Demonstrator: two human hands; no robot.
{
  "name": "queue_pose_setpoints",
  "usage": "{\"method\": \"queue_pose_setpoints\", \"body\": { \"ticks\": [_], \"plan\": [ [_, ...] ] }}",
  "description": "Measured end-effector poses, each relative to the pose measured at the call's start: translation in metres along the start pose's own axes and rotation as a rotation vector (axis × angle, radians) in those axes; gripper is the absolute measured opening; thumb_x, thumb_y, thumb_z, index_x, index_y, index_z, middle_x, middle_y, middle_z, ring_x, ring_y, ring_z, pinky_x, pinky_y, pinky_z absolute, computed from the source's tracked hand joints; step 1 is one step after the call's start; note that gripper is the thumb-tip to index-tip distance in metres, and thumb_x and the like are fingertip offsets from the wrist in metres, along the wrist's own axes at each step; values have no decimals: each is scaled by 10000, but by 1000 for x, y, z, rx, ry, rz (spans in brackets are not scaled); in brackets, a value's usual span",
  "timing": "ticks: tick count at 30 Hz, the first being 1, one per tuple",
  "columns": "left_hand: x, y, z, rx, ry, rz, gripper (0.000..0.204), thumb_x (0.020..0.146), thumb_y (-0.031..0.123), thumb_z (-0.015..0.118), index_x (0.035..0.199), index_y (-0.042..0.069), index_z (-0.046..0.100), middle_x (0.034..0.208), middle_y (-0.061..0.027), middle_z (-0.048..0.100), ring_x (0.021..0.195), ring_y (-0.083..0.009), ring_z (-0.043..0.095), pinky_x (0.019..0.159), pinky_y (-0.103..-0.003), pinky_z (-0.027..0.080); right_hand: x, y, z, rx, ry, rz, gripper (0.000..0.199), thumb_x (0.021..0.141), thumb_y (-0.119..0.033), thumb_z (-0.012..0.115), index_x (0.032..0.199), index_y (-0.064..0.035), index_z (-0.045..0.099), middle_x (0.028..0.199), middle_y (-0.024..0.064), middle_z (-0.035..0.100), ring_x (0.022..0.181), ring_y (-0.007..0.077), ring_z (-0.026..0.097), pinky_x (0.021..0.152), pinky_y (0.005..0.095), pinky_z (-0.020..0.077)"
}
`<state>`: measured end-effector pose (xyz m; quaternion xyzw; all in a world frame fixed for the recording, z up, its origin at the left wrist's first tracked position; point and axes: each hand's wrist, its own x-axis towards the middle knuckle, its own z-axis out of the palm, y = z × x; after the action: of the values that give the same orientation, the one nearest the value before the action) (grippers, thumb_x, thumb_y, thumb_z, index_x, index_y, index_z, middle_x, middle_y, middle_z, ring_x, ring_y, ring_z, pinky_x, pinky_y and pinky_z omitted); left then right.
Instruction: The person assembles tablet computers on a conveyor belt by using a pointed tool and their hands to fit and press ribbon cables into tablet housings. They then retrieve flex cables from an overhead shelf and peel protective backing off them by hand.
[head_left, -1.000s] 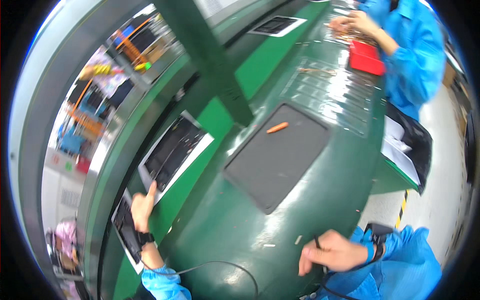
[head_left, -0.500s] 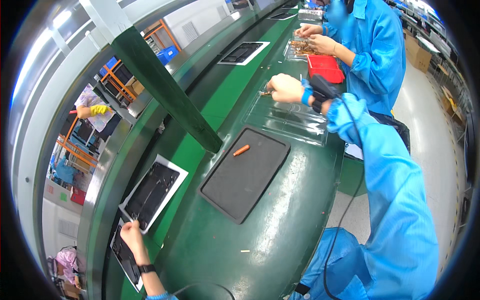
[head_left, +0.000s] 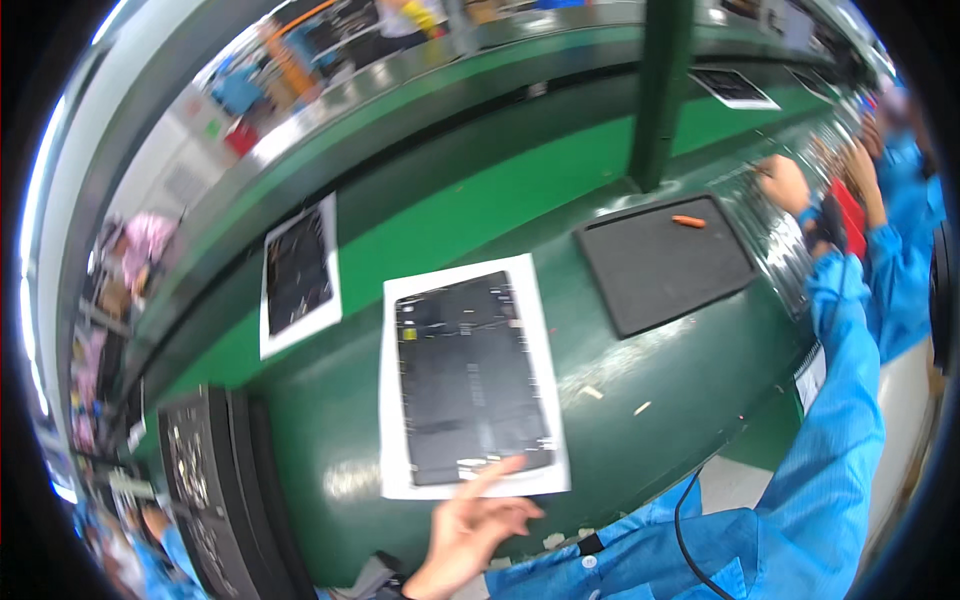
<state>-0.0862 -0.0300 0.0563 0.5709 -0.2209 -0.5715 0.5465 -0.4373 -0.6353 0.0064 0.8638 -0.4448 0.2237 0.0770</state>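
Flat black rectangular panel (head_left: 470, 375) lies on white backing sheet (head_left: 395, 470).

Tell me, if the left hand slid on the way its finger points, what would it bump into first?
Most likely the dark tablet. The left hand has a finger lying on the white sheet near the tablet's lower edge, though height above it is unclear.

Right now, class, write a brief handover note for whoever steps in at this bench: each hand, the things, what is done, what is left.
Left hand: open, index fingertip at the near edge of the white sheet under the dark panel.
Right hand: stretched far right beyond the dark mat; grip too blurred to tell.
Orange piece lies on the mat.
Done: panel flat on its sheet.
Left to do: panel not picked up.
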Motion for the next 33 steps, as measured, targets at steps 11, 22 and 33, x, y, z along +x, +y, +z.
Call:
{"method": "queue_pose_setpoints", "body": {
  "ticks": [11,22,33],
  "plan": [
    [-47,-68,37,105,-482,102,517,941,44,631,1446,62,521,1091,-90,712,821,-96,642,675,-244,519,-18,-90,-161,108,321,33,239,946,-146,729,1102,35,729,1016,99,766,898,116,686,797,259,525],
    [57,22,-125,1253,315,926,280,781,-58,646,1042,18,713,1022,-112,654,903,-304,623,771,-398,506,-171,-185,-237,1027,450,123,454,1039,-95,571,1467,14,463,1459,114,503,1189,159,594,1030,277,469],
    [73,22,-139,1311,133,987,411,674,-53,616,1044,53,760,1080,-103,671,983,-298,599,851,-392,474,-111,-411,-141,1505,-144,-19,221,815,-73,834,957,-16,675,849,48,719,649,79,621,580,189,447]
  ]
}}
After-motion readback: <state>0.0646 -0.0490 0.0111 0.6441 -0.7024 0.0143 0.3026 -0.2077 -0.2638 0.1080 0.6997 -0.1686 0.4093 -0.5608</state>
